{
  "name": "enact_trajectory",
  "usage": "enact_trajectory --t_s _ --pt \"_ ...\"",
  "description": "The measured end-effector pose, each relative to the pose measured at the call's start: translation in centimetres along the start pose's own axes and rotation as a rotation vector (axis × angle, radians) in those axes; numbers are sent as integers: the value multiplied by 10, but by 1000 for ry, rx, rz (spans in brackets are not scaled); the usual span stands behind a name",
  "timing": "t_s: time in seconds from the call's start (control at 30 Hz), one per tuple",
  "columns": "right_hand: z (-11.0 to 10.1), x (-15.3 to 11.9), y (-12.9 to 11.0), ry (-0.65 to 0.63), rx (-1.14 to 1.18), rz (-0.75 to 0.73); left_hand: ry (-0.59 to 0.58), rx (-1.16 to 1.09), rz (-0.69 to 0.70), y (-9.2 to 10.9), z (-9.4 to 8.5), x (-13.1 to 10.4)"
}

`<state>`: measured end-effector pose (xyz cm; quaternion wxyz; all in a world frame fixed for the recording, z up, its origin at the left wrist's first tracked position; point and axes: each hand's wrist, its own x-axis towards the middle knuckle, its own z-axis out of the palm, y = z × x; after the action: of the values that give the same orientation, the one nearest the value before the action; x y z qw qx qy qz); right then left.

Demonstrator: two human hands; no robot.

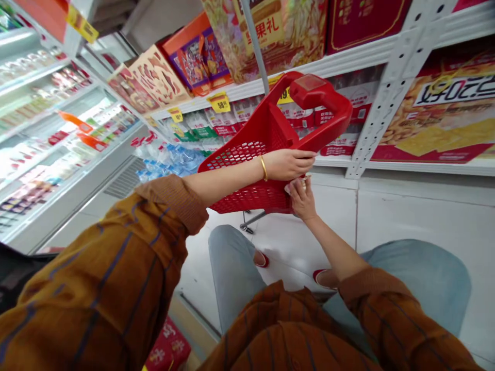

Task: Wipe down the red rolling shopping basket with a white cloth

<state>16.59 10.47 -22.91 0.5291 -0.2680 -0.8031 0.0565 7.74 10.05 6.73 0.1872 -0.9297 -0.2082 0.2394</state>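
Note:
A red plastic shopping basket (247, 165) with perforated sides and a thick looped handle (340, 108) stands tilted in front of me. My left hand (291, 164), with a gold bracelet (264, 168) at the wrist, reaches across and grips the basket's near upper edge below the handle. Just under it, my right hand (302, 198) presses against the basket's outer side with its fingers bent. Bits of something whitish, like a crumpled tissue, show between those fingers and the basket; most of it is hidden by the hand.
Behind the basket run white metal shelves (402, 67) with boxed snacks and wrapped bottle packs. Blue-tinted bottle packs (174, 159) stand on the floor to its left. A lit cooler (34, 144) lines the far left. A red box (168, 345) lies by my left leg.

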Motion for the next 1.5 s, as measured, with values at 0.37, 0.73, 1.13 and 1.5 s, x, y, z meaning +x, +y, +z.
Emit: enact_trajectory --t_s 0.37,0.73,1.13,1.5 --pt "8 -46 17 -195 -31 -222 96 154 20 -1 10 -6" --pt "-33 -26 45 -533 178 -325 -143 -88 -144 26 19 10" --pt "-36 -12 70 -693 218 -633 -111 -272 -192 65 80 39" --pt "-23 -49 75 -651 258 -651 227 -449 -113 55 104 12"
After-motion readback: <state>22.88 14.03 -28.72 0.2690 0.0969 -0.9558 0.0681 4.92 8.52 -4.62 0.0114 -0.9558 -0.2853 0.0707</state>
